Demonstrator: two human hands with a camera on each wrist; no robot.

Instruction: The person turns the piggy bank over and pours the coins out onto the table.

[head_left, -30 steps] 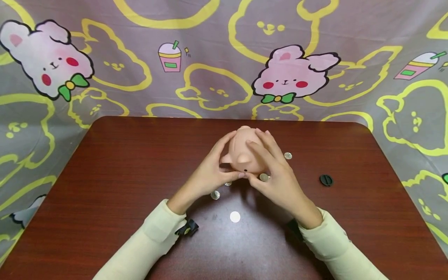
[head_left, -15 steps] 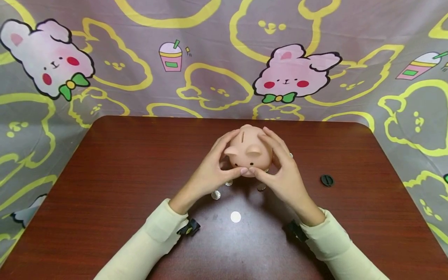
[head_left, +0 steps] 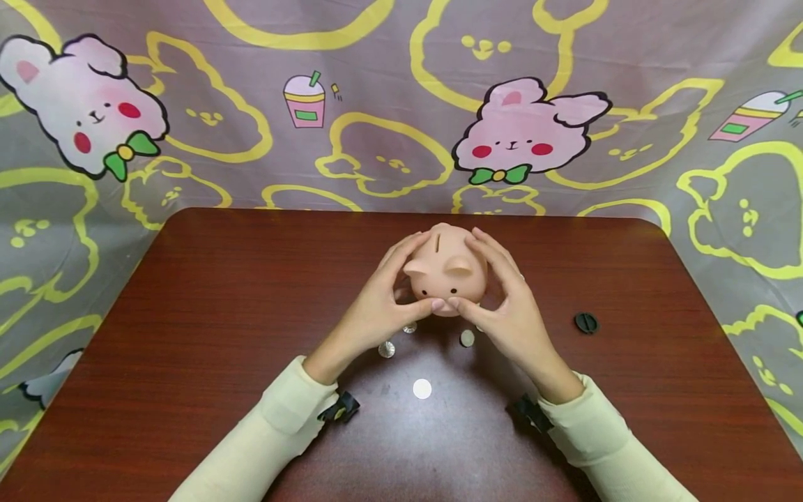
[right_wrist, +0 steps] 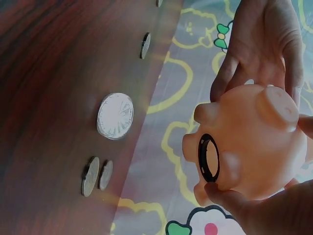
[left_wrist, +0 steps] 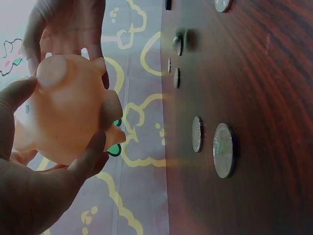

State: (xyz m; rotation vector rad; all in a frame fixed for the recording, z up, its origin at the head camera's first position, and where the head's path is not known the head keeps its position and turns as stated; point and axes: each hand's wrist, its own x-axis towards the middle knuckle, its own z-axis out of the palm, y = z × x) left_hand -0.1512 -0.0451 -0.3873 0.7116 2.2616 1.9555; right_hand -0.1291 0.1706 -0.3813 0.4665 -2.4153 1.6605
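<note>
A pink piggy bank (head_left: pixel 448 272) is held up off the table between both hands, its snout toward me and the coin slot on top. My left hand (head_left: pixel 383 296) grips its left side, and my right hand (head_left: pixel 505 307) grips the right side. Both thumbs meet at the snout. In the right wrist view, a black-rimmed round hole (right_wrist: pixel 209 158) in its belly stands uncovered. Several silver coins lie on the table below, among them one coin (head_left: pixel 386 349) near the left wrist and another coin (head_left: pixel 467 338) below the right thumb.
A round black plug (head_left: pixel 586 323) lies to the right on the brown table (head_left: pixel 251 293). Behind the table hangs a patterned cloth (head_left: pixel 389 84). A bright round spot (head_left: pixel 422 389), perhaps a lamp reflection, shows in front of the hands.
The piggy bank has turned so its slot and both eyes now show. My right hand turned with it and shifted slightly right. A coin below the right thumb sits nearer me.
</note>
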